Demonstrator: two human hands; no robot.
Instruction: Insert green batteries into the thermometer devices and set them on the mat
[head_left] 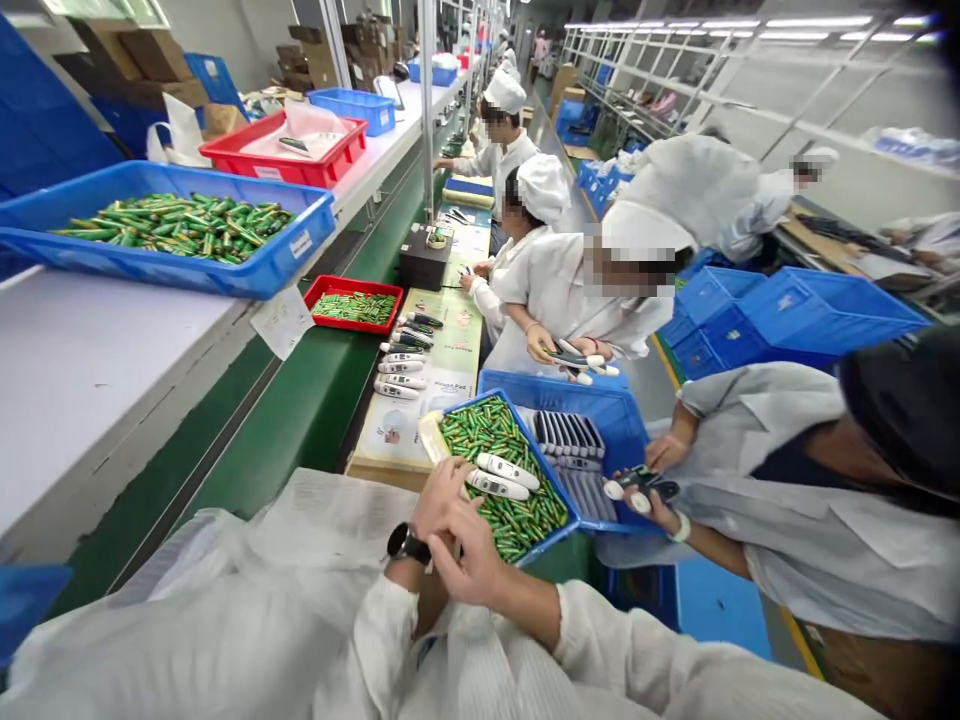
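My left hand (441, 496), with a black watch (407, 543) on its wrist, is at the near edge of a blue bin (551, 540) full of small green battery-like cylinders (491, 425). Its fingers look stretched out and partly overlapped. My right hand (474, 555) crosses over the back of the left hand, thumb and fingers apart, with nothing visible in it. Two white handheld devices with small dark windows, resembling thermometers (499, 485), lie on the cylinders just beyond my left fingertips. Whether those fingertips touch them I cannot tell.
More devices (401, 365) lie in a row on the mat-covered bench. A red tray (315, 310) and a large blue tray (262, 280) hold green cylinders. A blue crate (630, 400) contains stacked devices. At right, a co-worker's hands (664, 500) hold devices; another co-worker (570, 290) is beyond.
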